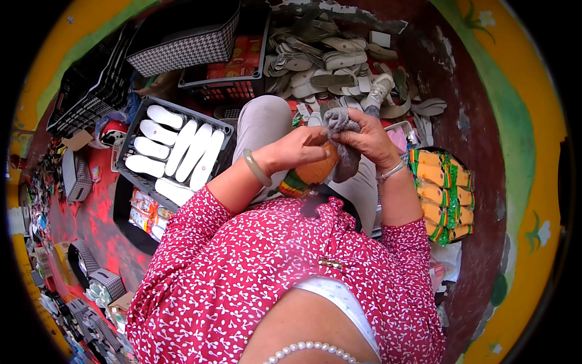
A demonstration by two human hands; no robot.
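Note:
My left hand grips an orange-brown insole with a green, striped edge, held over my lap. A pale green bangle sits on that wrist. My right hand holds a grey cloth pressed against the top of the insole. The cloth hangs down along the insole's right side. Both hands meet just in front of my knees, which are in light grey trousers.
A black crate with several white insoles stands at my left. A heap of grey and white insoles lies ahead. Orange-and-green packets are stacked at my right. A checked basket and a dark crate are at the upper left.

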